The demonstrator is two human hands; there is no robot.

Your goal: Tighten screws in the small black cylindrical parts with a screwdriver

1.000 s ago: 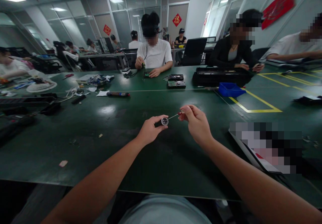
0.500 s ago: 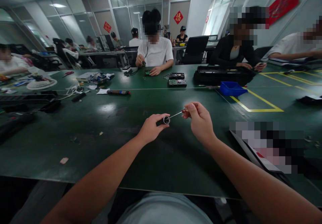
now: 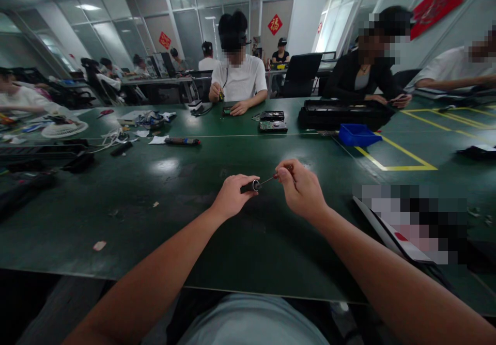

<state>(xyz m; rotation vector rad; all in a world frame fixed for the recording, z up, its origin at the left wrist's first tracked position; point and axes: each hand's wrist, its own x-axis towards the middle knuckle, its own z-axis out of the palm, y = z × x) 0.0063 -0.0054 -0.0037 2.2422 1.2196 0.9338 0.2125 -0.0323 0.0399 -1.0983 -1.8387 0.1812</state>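
My left hand (image 3: 231,196) is closed around a short black cylinder (image 3: 250,186) with a pale, shiny rim. The cylinder's round end faces right, and my fingers cover most of its body. In my right hand (image 3: 302,186) is a screwdriver (image 3: 267,181), gripped by its reddish handle between thumb and fingers. Its thin metal shaft points left and slightly down, with the tip at the mouth of the cylinder. Whether the tip touches anything inside cannot be made out. Both hands are above the green table (image 3: 186,236).
A blue scoop-shaped bin (image 3: 358,135) and a long black casing (image 3: 341,116) lie at the far right. Hard drives (image 3: 273,126) rest near a co-worker (image 3: 238,76) opposite. A dark tube-like tool (image 3: 182,141) and tangled cables (image 3: 112,138) are at left.
My right hand has moved slightly left, bringing the screwdriver handle closer to the cylinder, and less of the shaft shows. My left hand stays nearly in place, with the cylinder's end turned slightly.
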